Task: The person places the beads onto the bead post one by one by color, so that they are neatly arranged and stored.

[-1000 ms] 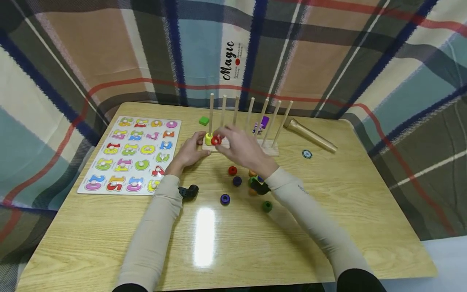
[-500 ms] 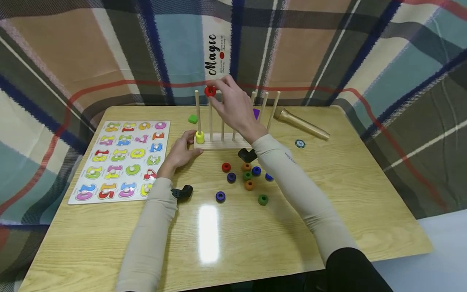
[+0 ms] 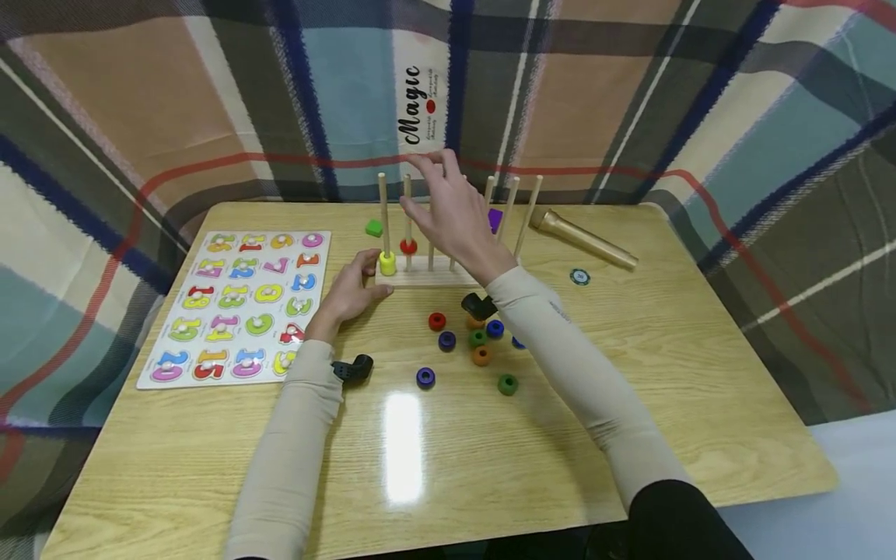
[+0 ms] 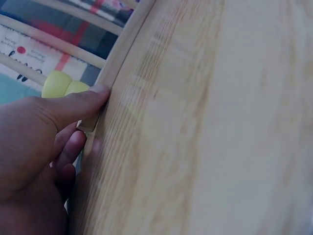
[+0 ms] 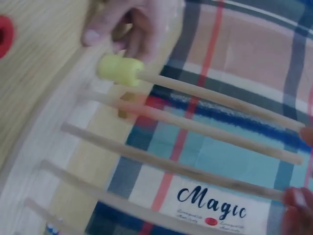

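In the head view, the left hand [image 3: 350, 292] rests on the counter [image 3: 630, 404] and holds the near left corner of the wooden peg rack [image 3: 427, 274] with its fingers curled on the base. A yellow ring [image 3: 387, 263] sits low on the leftmost peg, and a red ring [image 3: 408, 247] is on the second peg, a little above the base. The right hand [image 3: 451, 214] is raised beside the peg tops, fingers relaxed and grasping nothing. Loose rings [image 3: 476, 338] lie on the counter near the rack, and a number puzzle board [image 3: 238, 303] lies to the left. In the left wrist view, the left hand [image 4: 44, 147] presses its thumb on the edge of the rack base, with the yellow ring [image 4: 61, 84] just behind it. In the right wrist view, the pegs [image 5: 195, 127] run across the picture, the yellow ring [image 5: 120, 69] is at the base end, and the right fingertips [image 5: 296, 200] are close to the peg ends; the red ring is blurred here. I judge that the released right hand could knock a peg top, because it hangs so close, and the rack would tip if the left hand loosens.
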`<action>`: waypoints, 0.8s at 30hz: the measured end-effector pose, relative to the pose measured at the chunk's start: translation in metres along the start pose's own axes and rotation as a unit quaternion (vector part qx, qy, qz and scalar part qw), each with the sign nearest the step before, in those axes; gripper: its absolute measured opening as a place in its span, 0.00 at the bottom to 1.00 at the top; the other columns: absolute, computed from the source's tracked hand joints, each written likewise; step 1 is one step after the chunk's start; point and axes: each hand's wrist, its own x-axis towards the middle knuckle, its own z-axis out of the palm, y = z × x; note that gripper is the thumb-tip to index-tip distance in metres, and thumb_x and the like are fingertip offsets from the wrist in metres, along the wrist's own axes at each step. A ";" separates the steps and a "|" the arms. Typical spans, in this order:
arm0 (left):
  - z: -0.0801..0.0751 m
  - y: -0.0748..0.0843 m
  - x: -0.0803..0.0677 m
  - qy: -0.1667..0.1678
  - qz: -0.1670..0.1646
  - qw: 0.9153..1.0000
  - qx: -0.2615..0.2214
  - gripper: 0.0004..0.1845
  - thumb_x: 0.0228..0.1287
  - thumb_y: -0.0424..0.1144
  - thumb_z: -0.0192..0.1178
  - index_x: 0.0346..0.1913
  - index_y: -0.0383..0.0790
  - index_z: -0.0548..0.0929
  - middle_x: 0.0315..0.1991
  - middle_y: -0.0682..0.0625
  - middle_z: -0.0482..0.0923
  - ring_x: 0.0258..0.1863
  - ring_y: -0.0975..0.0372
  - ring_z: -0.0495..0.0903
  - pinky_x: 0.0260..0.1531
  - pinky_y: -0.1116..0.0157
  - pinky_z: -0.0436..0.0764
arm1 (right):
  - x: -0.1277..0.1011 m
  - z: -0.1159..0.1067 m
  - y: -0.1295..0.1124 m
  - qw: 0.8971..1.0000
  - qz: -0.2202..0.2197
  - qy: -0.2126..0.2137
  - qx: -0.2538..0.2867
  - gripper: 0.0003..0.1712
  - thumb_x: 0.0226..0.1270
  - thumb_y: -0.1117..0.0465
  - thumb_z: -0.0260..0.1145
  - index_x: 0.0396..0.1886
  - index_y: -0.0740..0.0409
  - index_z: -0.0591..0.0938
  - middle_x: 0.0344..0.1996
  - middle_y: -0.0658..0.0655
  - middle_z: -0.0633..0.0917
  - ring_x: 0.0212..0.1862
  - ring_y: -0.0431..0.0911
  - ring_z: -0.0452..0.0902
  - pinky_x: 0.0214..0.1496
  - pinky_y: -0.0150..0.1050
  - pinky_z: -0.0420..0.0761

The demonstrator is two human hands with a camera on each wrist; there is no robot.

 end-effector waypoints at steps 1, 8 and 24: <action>0.000 0.001 0.000 0.000 -0.002 1.000 -0.001 0.43 0.75 0.38 0.67 0.85 0.40 0.57 0.74 0.31 0.68 0.75 0.41 0.66 0.81 0.42 0.56 | -0.006 0.001 0.002 1.000 -0.018 0.018 0.005 0.29 0.80 0.51 0.66 0.76 0.50 0.76 0.67 0.59 0.75 0.27 0.46 0.70 0.26 0.39 0.71; 0.000 0.003 -0.003 0.003 -0.009 1.000 -0.001 0.43 0.75 0.39 0.67 0.85 0.41 0.57 0.73 0.32 0.69 0.75 0.41 0.66 0.80 0.42 0.56 | -0.064 0.026 0.014 0.987 -0.059 -0.131 -0.071 0.19 0.78 0.51 0.69 0.58 0.59 0.86 0.45 0.57 0.87 0.35 0.47 0.83 0.29 0.38 0.81; -0.001 0.003 -0.002 0.006 0.002 1.000 0.002 0.42 0.75 0.38 0.67 0.85 0.37 0.57 0.70 0.31 0.70 0.73 0.41 0.67 0.80 0.44 0.59 | -0.072 0.024 0.011 0.981 -0.027 -0.190 -0.035 0.18 0.74 0.57 0.73 0.58 0.58 0.83 0.45 0.55 0.88 0.34 0.44 0.81 0.30 0.36 0.79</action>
